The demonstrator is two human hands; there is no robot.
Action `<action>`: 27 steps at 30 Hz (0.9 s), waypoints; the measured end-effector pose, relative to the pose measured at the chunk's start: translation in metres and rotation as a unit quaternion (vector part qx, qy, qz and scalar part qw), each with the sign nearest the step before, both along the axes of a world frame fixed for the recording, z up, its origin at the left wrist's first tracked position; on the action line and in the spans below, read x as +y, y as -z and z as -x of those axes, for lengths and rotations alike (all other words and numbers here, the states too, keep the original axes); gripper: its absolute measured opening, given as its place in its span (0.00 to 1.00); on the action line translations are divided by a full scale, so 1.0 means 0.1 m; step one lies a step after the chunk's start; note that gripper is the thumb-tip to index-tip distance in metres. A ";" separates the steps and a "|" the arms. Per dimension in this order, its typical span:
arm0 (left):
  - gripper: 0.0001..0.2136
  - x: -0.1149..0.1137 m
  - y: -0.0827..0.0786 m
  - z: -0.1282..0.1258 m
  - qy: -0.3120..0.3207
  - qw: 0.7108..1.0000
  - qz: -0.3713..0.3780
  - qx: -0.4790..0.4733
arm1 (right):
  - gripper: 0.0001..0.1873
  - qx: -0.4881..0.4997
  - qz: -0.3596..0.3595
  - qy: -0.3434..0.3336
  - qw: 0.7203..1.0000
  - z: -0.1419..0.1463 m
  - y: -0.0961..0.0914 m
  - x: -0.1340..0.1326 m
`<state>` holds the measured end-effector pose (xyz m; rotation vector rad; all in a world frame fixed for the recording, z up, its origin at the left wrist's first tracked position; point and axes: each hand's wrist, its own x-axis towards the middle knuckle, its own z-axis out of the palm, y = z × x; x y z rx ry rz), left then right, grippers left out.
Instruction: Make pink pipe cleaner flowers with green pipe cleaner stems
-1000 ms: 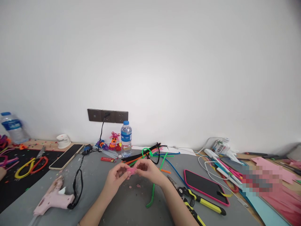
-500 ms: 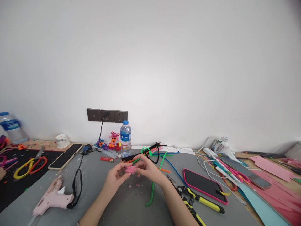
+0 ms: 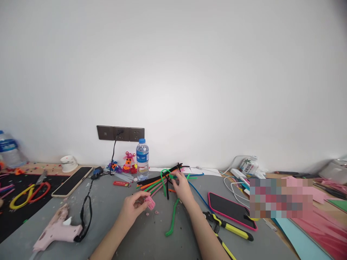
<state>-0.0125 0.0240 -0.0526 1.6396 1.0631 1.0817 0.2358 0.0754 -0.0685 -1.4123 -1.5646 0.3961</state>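
My left hand (image 3: 134, 207) is closed on a small pink coiled piece (image 3: 150, 203), held just above the grey mat (image 3: 151, 238). My right hand (image 3: 182, 187) reaches forward to the bundle of pipe cleaners (image 3: 159, 179), its fingers pinching at the green and black stems. A bent green pipe cleaner (image 3: 172, 219) lies on the mat just below that hand. Small pink scraps lie on the mat near the left hand.
A pink glue gun (image 3: 55, 229) with a black cord lies at the left. A water bottle (image 3: 142, 159) and small figures (image 3: 127, 163) stand by the wall sockets. A pink-cased phone (image 3: 230, 210), yellow-handled pliers (image 3: 230, 227) and pink paper (image 3: 325, 227) lie to the right; another phone (image 3: 72, 180) is at the left.
My right hand let go of the pink piece and moved forward to the pipe cleaner bundle. The left hand keeps the pink piece and has dropped slightly.
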 end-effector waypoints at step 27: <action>0.08 0.02 0.03 -0.01 -0.002 0.981 -0.133 0.145 | 0.08 0.154 0.004 0.007 0.988 0.09 0.15 0.07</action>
